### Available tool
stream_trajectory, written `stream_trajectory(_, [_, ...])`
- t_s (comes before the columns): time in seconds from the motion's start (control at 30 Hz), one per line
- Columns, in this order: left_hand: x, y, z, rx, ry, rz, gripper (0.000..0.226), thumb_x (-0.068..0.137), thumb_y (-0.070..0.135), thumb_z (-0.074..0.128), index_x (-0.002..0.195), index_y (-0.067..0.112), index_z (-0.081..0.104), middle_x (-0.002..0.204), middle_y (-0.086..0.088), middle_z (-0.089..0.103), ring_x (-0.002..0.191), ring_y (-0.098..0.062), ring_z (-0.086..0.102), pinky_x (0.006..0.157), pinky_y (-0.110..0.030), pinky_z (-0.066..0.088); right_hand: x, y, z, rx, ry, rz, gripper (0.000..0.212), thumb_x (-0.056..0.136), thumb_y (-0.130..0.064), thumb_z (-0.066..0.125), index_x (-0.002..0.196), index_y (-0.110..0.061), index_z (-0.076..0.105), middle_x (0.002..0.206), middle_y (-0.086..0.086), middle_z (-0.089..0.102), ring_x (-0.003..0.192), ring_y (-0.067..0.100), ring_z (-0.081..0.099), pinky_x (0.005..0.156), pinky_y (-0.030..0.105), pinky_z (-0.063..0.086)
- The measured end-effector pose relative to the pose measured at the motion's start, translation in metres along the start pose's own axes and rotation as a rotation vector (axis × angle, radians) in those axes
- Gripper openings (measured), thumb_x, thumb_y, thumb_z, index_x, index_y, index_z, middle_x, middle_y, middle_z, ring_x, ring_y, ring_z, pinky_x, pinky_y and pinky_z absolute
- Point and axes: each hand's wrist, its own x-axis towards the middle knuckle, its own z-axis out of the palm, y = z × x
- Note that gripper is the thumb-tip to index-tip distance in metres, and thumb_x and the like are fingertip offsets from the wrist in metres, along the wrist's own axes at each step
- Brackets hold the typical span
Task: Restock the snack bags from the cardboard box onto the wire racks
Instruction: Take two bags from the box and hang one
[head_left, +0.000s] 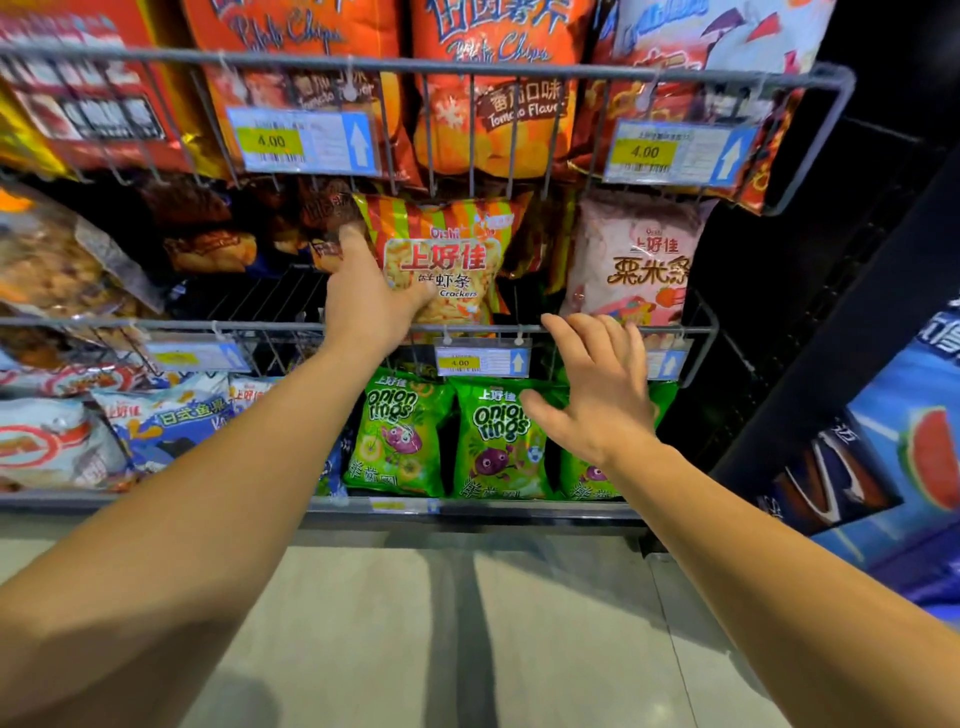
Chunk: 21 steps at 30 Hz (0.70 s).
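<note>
Nearest: right hand (597, 395) hung w/ fingers spread & loose, holding nothing, in front of green onion-ring bags (498, 441) on bottom rack. Farther in, left hand (371, 301) gripped striped prawn-cracker bag (447, 260) at its left edge, bag upright in mid wire rack (311, 326), beside pink bag (634, 260). Behind/above: orange chip bags (493, 88), top rack.
</note>
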Motion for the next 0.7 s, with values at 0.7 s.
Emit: stream_trajectory(0.7, [0.008, 0.006, 0.017, 0.32, 0.051, 0.02, 0.083, 0.085, 0.032, 0.077, 0.149, 0.014, 0.027, 0.15, -0.017, 0.035, 0.131, -0.04, 0.043, 0.092, -0.049, 0.048, 0.001, -0.003, -0.003, 0.025, -0.045, 0.012, 0.09, 0.076, -0.067, 0.039, 0.153, -0.021, 0.038, 0.141, 0.0, 0.041, 0.142, 0.024, 0.024, 0.123, 0.042, -0.01])
